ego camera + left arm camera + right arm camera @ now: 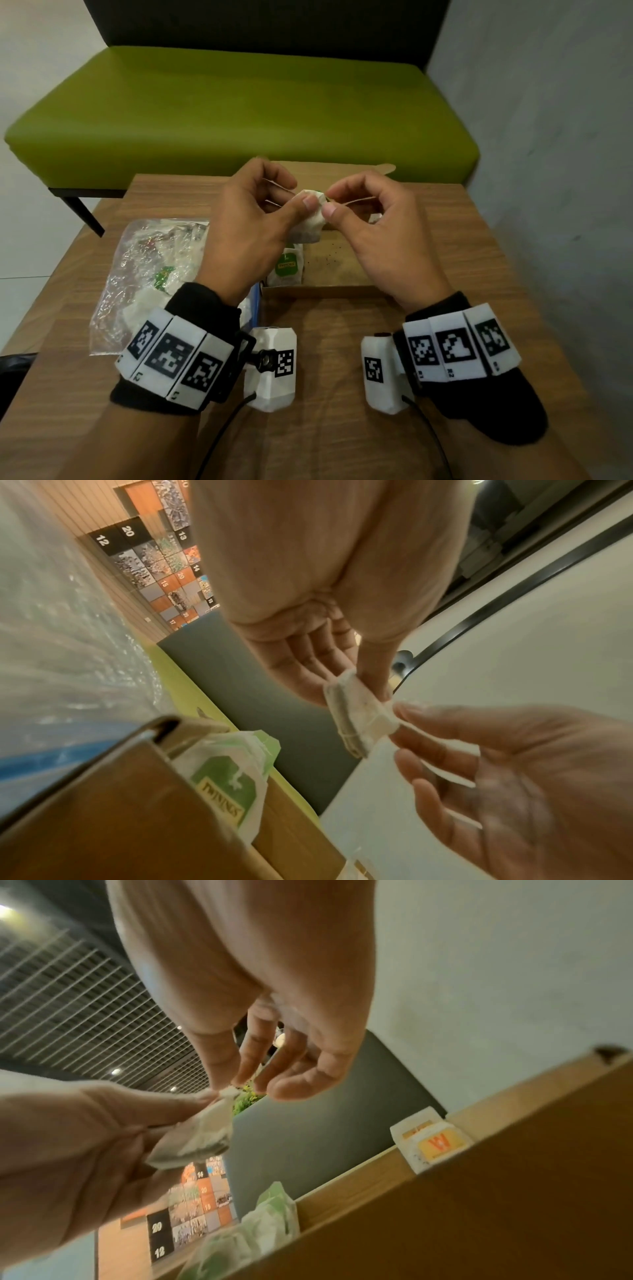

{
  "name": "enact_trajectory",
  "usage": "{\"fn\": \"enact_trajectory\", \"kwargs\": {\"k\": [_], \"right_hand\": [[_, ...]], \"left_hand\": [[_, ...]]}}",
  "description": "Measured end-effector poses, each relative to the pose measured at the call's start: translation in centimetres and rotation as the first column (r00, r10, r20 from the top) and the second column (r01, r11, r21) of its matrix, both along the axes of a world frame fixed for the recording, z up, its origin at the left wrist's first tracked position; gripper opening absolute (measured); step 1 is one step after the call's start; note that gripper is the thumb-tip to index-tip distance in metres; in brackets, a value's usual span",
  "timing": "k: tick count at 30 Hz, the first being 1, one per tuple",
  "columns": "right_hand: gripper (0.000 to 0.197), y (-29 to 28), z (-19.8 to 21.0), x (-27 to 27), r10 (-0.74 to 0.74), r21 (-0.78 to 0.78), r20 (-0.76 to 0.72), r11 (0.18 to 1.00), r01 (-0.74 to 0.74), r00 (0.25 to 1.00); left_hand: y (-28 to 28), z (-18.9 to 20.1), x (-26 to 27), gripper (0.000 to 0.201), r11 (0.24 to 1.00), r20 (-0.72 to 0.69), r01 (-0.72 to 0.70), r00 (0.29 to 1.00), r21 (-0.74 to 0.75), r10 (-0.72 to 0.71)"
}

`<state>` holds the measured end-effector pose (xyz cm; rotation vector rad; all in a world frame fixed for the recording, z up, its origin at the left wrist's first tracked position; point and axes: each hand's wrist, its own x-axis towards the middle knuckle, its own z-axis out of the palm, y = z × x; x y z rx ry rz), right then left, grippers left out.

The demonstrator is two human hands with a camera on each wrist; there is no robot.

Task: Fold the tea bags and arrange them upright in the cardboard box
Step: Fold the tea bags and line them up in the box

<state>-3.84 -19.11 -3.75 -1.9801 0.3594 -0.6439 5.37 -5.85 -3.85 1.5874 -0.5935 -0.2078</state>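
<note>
A white tea bag [312,219] hangs above the open cardboard box [339,291], held between both hands. My left hand [253,219] pinches its left side with thumb and fingers. My right hand [363,219] pinches its upper right corner. The left wrist view shows the tea bag [359,718] folded, with dark tea inside, and the right wrist view shows the same tea bag [202,1137] from below. A tea bag with a green tag [287,267] stands upright at the box's left end. Another tea bag with an orange tag [435,1142] sits at the far right of the box.
A clear plastic bag [147,274] with more tea bags lies on the wooden table [325,428] left of the box. A green bench [239,109] stands beyond the table. A grey wall [548,137] is on the right.
</note>
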Motion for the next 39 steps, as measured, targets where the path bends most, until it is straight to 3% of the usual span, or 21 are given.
{"fn": "enact_trajectory", "kwargs": {"k": [2, 6, 11, 15, 19, 21, 26, 28, 34, 39], "right_hand": [[0.005, 0.3, 0.1, 0.1, -0.021, -0.08, 0.038, 0.996, 0.024, 0.999], [0.004, 0.7, 0.0, 0.3, 0.012, -0.083, 0.058, 0.997, -0.008, 0.998], [0.015, 0.7, 0.0, 0.4, 0.038, 0.052, 0.035, 0.998, -0.039, 0.999], [0.02, 0.5, -0.1, 0.4, 0.044, 0.163, 0.044, 0.985, -0.05, 0.998], [0.01, 0.5, -0.6, 0.6, 0.039, 0.227, 0.029, 0.973, -0.045, 0.999], [0.006, 0.5, -0.8, 0.6, 0.047, 0.294, 0.044, 0.954, -0.058, 0.998], [0.009, 0.3, -0.7, 0.5, 0.103, 0.449, 0.067, 0.885, -0.122, 0.992], [0.01, 0.3, -0.8, 0.5, 0.132, 0.486, 0.077, 0.86, -0.152, 0.988], [0.013, 0.3, -1.1, 0.3, 0.091, 0.438, 0.065, 0.892, -0.11, 0.994], [0.015, 0.0, -1.2, 0.3, 0.112, 0.347, -0.032, 0.933, -0.094, 0.993]], "left_hand": [[-0.1, 0.1, -0.1, 0.025, 0.999, -0.007, -0.031, 0.999, -0.013, 0.031], [-0.3, 0.2, -0.2, 0.011, 0.998, 0.046, -0.066, 0.997, 0.024, 0.064], [-0.5, 0.4, -0.6, 0.026, 0.998, 0.083, -0.048, 0.996, 0.038, 0.045], [-0.1, 0.3, -0.1, 0.013, 0.998, 0.065, -0.017, 0.998, 0.061, 0.013], [0.1, 0.2, -0.1, 0.007, 0.997, 0.068, 0.01, 0.998, 0.08, -0.016], [0.1, 0.2, -0.1, 0.005, 0.998, 0.035, 0.006, 0.999, 0.067, -0.008], [0.4, 0.2, 0.4, 0.031, 0.999, -0.141, 0.052, 0.989, 0.001, -0.051], [0.4, 0.3, 0.2, 0.029, 0.996, -0.161, 0.083, 0.983, -0.017, -0.085], [0.3, 0.0, -0.1, 0.02, 0.997, -0.093, 0.073, 0.993, 0.039, -0.069], [0.2, 0.0, 0.2, 0.012, 0.999, -0.033, 0.001, 0.999, 0.043, 0.001]]}}
